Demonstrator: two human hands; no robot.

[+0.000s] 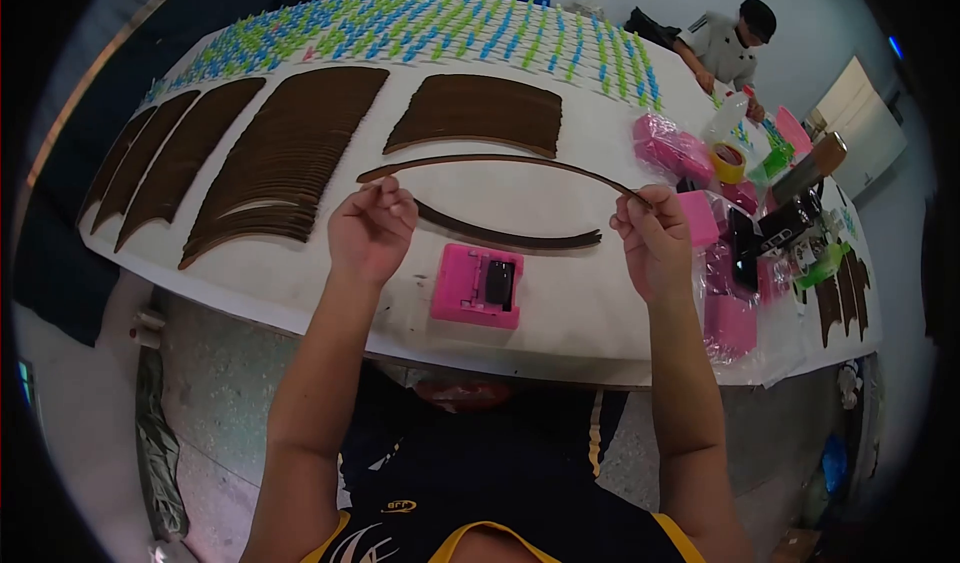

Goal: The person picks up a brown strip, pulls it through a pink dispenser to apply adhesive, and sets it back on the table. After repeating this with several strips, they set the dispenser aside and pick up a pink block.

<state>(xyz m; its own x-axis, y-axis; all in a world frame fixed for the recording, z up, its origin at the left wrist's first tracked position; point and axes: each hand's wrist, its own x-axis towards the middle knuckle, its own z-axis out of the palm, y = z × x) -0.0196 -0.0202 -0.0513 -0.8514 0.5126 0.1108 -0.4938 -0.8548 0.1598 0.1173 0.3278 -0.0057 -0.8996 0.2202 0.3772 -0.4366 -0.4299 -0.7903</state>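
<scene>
A long, thin dark-brown strip [500,159] arcs between my two hands above the white table. My left hand [370,233] has its fingers pinched together at the strip's left end. At the right end, my right hand [658,245] grips it between thumb and fingers. Below the arc lies a curved bundle of similar dark strips [510,237], its left end behind my left hand. Closer to me, a pink device with a black part [455,285] sits on the table between my forearms.
Flat brown strip stacks [475,113] lie ahead, with a wider stack [290,143] leftward. Rows of blue and green pieces [430,28] cover the far side. Pink wrapped packages [730,323], yellow tape [729,163] and a dark bottle [808,168] crowd the right. Another person [725,48] works beyond.
</scene>
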